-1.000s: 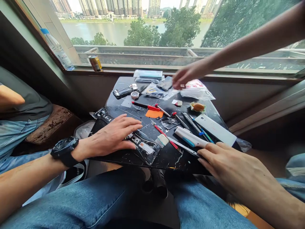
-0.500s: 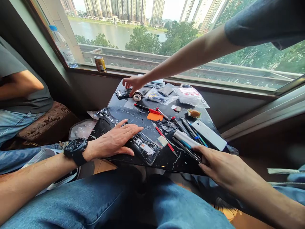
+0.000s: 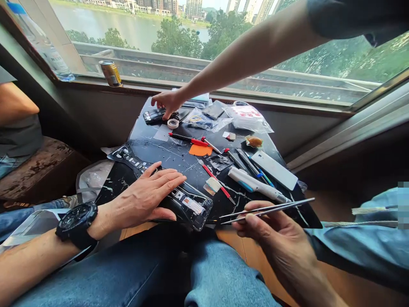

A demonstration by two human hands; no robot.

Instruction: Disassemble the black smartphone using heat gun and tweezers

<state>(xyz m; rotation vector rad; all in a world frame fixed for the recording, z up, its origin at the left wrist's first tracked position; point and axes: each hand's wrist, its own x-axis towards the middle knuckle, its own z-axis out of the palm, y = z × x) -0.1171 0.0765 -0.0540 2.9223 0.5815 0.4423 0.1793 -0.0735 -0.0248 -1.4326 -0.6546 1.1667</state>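
My left hand (image 3: 145, 194), with a black watch on its wrist, lies flat with fingers spread on an opened phone (image 3: 188, 204) near the front edge of the black marbled board (image 3: 159, 149). Off the board's front right corner, my right hand (image 3: 271, 232) grips thin metal tweezers (image 3: 268, 209) that point left toward the phone. Another person's arm reaches in from the upper right, and that hand (image 3: 168, 102) touches a second opened phone (image 3: 153, 116) at the far left of the board.
Red-handled screwdrivers (image 3: 188, 139), an orange pick (image 3: 200, 150), a white tool (image 3: 255, 185), a white phone cover (image 3: 274, 169), a tape roll (image 3: 173, 123) and plastic bags (image 3: 249, 119) litter the board. A can (image 3: 110, 73) and bottle (image 3: 47, 55) stand on the sill. Another person sits at the left.
My right hand has picked up the tweezers from the board and drawn back toward me. The other person's hand shifted slightly on the far phone. My left hand stayed put.
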